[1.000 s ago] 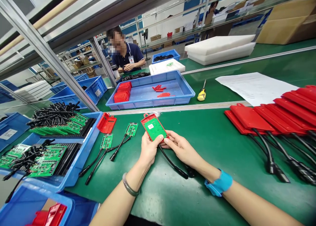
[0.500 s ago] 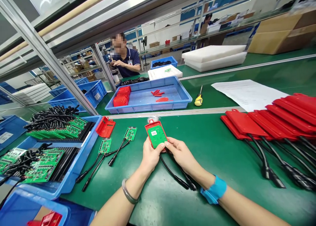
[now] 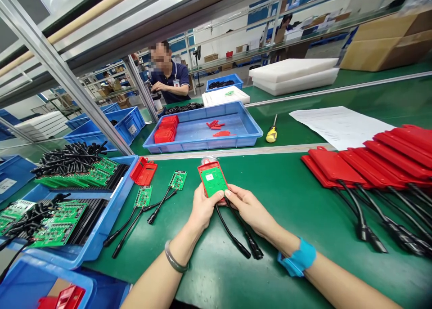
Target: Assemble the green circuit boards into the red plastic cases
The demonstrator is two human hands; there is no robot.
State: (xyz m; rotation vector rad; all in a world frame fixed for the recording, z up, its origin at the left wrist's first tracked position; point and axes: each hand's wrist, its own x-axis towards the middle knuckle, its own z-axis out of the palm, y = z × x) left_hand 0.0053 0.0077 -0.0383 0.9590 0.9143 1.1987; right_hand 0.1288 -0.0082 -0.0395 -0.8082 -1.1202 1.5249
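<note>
A green circuit board (image 3: 213,179) lies inside a red plastic case (image 3: 203,167), a small white label on its upper part. My left hand (image 3: 203,206) grips the case's lower left, its thumb across the board's bottom edge. My right hand (image 3: 248,208) is closed at the lower right corner, thumb and fingers pinching where the cables come out. Two black cables (image 3: 232,232) hang from the case toward me, their plugs over the table. To the left, two circuit boards with cables (image 3: 143,197) rest on the table beside an empty red case (image 3: 144,171).
A blue bin (image 3: 111,214) of cabled boards stands on the left. Stacked red cases with cables (image 3: 337,167) lie on the right. Behind are a blue tray (image 3: 199,140) with red parts, a screwdriver (image 3: 272,133) and a paper sheet (image 3: 340,122). A co-worker (image 3: 170,77) is across the bench.
Both hands still hold the red case, with slight shifts of the fingers. The hanging cables have swung a little to the left. The co-worker's hands have lowered.
</note>
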